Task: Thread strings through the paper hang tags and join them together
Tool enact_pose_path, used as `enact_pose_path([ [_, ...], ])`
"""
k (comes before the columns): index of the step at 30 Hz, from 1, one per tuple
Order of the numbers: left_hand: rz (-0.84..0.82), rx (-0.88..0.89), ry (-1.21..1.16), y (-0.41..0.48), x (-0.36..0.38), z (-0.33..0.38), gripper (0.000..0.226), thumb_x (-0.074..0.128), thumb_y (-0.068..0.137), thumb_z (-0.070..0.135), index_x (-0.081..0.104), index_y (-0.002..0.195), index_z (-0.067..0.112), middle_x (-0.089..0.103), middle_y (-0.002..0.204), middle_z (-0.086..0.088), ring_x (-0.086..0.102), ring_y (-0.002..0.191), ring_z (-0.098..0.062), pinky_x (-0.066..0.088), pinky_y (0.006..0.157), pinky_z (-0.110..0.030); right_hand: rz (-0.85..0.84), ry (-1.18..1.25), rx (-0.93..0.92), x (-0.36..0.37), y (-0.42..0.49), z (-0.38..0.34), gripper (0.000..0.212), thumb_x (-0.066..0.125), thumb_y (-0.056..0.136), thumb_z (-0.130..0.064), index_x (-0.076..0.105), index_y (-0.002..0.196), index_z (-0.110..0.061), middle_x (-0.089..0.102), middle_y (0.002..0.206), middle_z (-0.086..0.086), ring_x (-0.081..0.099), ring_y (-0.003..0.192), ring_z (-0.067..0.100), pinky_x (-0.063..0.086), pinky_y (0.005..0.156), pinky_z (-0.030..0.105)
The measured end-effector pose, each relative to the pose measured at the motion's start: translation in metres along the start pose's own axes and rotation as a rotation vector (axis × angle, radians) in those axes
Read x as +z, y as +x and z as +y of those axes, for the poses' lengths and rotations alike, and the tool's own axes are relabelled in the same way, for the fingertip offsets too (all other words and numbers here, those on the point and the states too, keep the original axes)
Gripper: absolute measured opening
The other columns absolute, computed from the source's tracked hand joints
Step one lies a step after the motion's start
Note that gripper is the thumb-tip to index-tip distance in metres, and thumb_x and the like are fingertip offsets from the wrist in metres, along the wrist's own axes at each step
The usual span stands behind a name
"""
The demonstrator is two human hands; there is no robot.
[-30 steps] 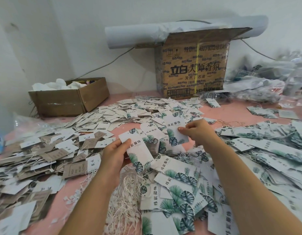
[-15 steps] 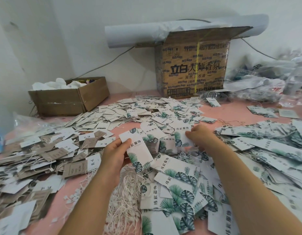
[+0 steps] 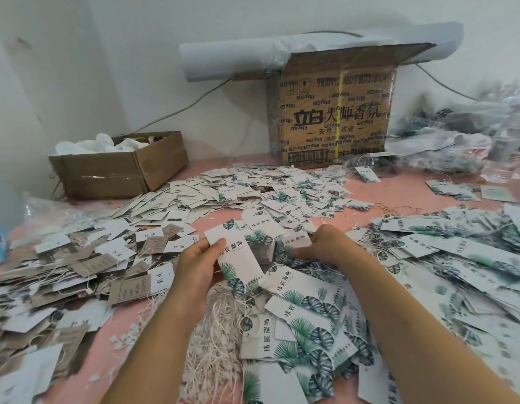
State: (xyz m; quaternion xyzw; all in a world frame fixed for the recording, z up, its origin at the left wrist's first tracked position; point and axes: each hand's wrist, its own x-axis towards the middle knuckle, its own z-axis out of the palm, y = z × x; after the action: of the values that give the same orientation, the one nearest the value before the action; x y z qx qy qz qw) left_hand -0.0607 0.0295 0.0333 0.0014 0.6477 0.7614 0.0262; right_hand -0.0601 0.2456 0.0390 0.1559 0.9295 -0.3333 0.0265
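1. Leaf-print hang tag (image 3: pixel 238 259) is sitting tilted in the left hand (image 3: pixel 194 269) over the middle of the desk. The thumb is pressing on its face and the fingers are curling behind it.
2. Right hand (image 3: pixel 326 243) is reaching into the heap just right of that tag, with its fingers curling at a small white tag (image 3: pixel 296 239). Cannot tell if it is actually pinching it.
3. The hands are sitting near each other, not touching.
4. Pale loose strings (image 3: pixel 215 339) are lying in a tangle below the left wrist.
5. More leaf-print tags (image 3: pixel 311 316) are piling up between the forearms, touching the strings.
6. A wide leaf tag heap (image 3: pixel 457 258) is spreading out to the right.
7. Brown and white tags (image 3: pixel 78 263) are lying in a heap on the left, some with strings on them.
8. Small tags (image 3: pixel 223 193) are lying scattered behind the hands.
9. Pink desk (image 3: pixel 404 191) is showing through between the heaps.
10. A low cardboard box (image 3: pixel 121 173) is standing at back left, and a tall printed carton (image 3: pixel 334 112) at back centre.
11. A white paper roll (image 3: pixel 223 59) is lying across the carton's top.
12. Plastic bags (image 3: pixel 442 153) are lying crumpled at back right.
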Motion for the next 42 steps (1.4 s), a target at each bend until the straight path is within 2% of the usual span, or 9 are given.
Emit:
enact_pose_path([
  [4, -0.002, 0.003, 0.001, 0.0, 0.0001, 0.0003, 0.014, 0.056, 0.092, 0.011, 0.065, 0.083, 0.015, 0.071, 0.062, 0.005, 0.064, 0.051, -0.005, 0.048, 0.055, -0.026, 0.098, 0.198, 0.009, 0.0019, -0.0007, -0.002, 0.052, 0.078, 0.071, -0.026, 0.056, 0.109, 0.002, 0.063, 0.098, 0.011, 0.058, 0.075, 0.02, 0.048, 0.067, 0.032],
  [6, -0.002, 0.004, 0.001, 0.0002, 0.0001, 0.0002, 0.014, 0.056, 0.092, 0.011, 0.065, 0.083, 0.015, 0.071, 0.062, 0.005, 0.064, 0.051, -0.005, 0.048, 0.056, -0.027, 0.125, 0.268, 0.03, 0.0025, -0.0008, -0.002, 0.06, 0.078, 0.072, -0.022, 0.051, 0.119, 0.002, 0.063, 0.093, 0.01, 0.061, 0.068, 0.017, 0.05, 0.062, 0.03],
  [10, -0.005, 0.005, 0.009, 0.0004, -0.0002, 0.0004, 0.014, 0.056, 0.092, 0.012, 0.065, 0.083, 0.015, 0.07, 0.061, 0.005, 0.064, 0.051, -0.004, 0.048, 0.054, -0.026, 0.147, 0.285, 0.07, 0.0004, 0.0031, 0.0011, 0.041, 0.075, 0.075, -0.024, 0.051, 0.099, -0.001, 0.055, 0.075, 0.002, 0.053, 0.051, 0.009, 0.039, 0.044, 0.02],
  [15, -0.011, 0.011, 0.011, -0.0003, -0.0004, 0.0009, 0.015, 0.055, 0.092, 0.012, 0.066, 0.082, 0.015, 0.07, 0.061, 0.005, 0.063, 0.051, -0.004, 0.048, 0.05, -0.023, 0.197, 0.219, 0.014, -0.0006, 0.0043, 0.0033, 0.036, 0.069, 0.082, -0.031, 0.046, 0.067, -0.008, 0.043, 0.059, 0.003, 0.039, 0.05, 0.015, 0.031, 0.046, 0.024],
  [21, -0.012, 0.01, 0.0, -0.0012, 0.0001, 0.0022, 0.014, 0.056, 0.092, 0.011, 0.066, 0.082, 0.015, 0.07, 0.062, 0.005, 0.064, 0.051, -0.004, 0.05, 0.046, -0.02, 0.161, 0.27, 0.02, 0.0003, 0.0028, 0.0012, 0.03, 0.066, 0.084, -0.03, 0.048, 0.077, -0.006, 0.058, 0.068, 0.007, 0.053, 0.034, 0.004, 0.041, 0.04, 0.019],
  [25, -0.018, 0.012, 0.002, -0.0021, 0.001, 0.0029, 0.014, 0.055, 0.092, 0.011, 0.065, 0.083, 0.015, 0.07, 0.061, 0.005, 0.064, 0.051, -0.004, 0.049, 0.046, -0.019, 0.178, 0.214, 0.035, 0.0009, 0.0045, 0.0024, 0.034, 0.066, 0.083, -0.034, 0.051, 0.076, -0.004, 0.056, 0.059, 0.005, 0.053, 0.045, 0.014, 0.044, 0.049, 0.026],
  [30, -0.016, 0.004, 0.004, -0.0018, 0.0007, 0.0029, 0.014, 0.056, 0.092, 0.012, 0.066, 0.083, 0.016, 0.07, 0.061, 0.005, 0.064, 0.051, -0.004, 0.049, 0.048, -0.021, 0.315, 0.037, -0.005, 0.002, 0.0041, 0.0019, 0.038, 0.065, 0.085, -0.035, 0.048, 0.064, -0.008, 0.045, 0.043, -0.004, 0.04, 0.035, 0.007, 0.029, 0.036, 0.017],
  [34, -0.011, -0.001, 0.001, -0.0007, 0.0009, 0.0021, 0.014, 0.056, 0.092, 0.012, 0.066, 0.082, 0.016, 0.07, 0.062, 0.005, 0.063, 0.051, -0.004, 0.048, 0.055, -0.026, 0.405, -0.004, -0.056, 0.0014, 0.0033, 0.0027, 0.046, 0.064, 0.086, -0.032, 0.037, 0.056, -0.011, 0.035, 0.049, 0.0, 0.03, 0.043, 0.013, 0.021, 0.041, 0.024],
  [42, -0.017, 0.005, 0.013, -0.0016, 0.0012, 0.002, 0.015, 0.055, 0.092, 0.011, 0.065, 0.082, 0.016, 0.07, 0.06, 0.006, 0.063, 0.05, -0.003, 0.048, 0.049, -0.021, 0.231, 0.035, -0.054, 0.002, 0.0051, 0.0043, 0.044, 0.047, 0.096, -0.029, 0.044, 0.057, -0.009, 0.041, 0.05, 0.002, 0.034, 0.042, 0.014, 0.034, 0.047, 0.022],
])
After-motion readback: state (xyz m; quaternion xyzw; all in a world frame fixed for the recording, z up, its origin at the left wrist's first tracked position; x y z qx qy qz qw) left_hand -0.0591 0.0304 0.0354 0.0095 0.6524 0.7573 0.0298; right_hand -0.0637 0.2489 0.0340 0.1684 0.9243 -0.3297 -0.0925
